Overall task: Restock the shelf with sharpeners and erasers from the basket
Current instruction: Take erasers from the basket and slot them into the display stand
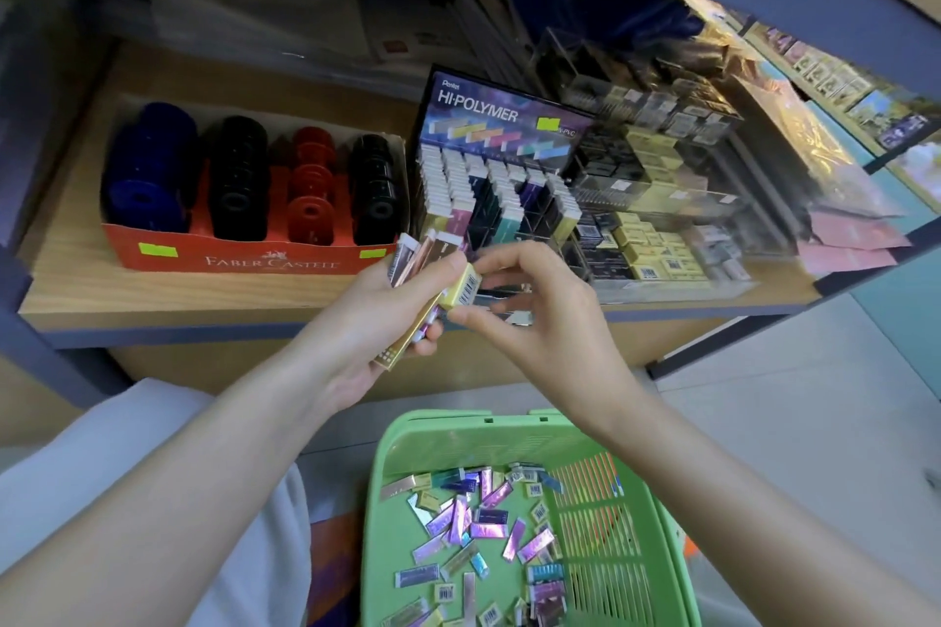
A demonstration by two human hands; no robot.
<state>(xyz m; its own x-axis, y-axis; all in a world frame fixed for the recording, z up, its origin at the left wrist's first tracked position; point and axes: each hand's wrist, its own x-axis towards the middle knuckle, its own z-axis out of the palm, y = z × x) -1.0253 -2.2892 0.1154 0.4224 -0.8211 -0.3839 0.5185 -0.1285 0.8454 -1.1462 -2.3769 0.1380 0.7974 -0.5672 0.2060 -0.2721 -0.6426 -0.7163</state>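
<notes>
Head view: left grip (379, 316) clutches blurred erasers (415, 252), right grip (540, 316) pinches yellow eraser (461, 289); basket (389, 458) cut off.

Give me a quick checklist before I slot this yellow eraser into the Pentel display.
1. Right hand pinches the yellow eraser at its end: ok.
2. Left hand grips the eraser bundle, nothing seen slipping out: ok.
3. Pentel display stands just behind the hands with nothing in between: ok.
4. A free slot in a matching yellow row: cannot tell, the rows look packed and blurred.
5. Green basket below holds more erasers for later: ok.
</notes>
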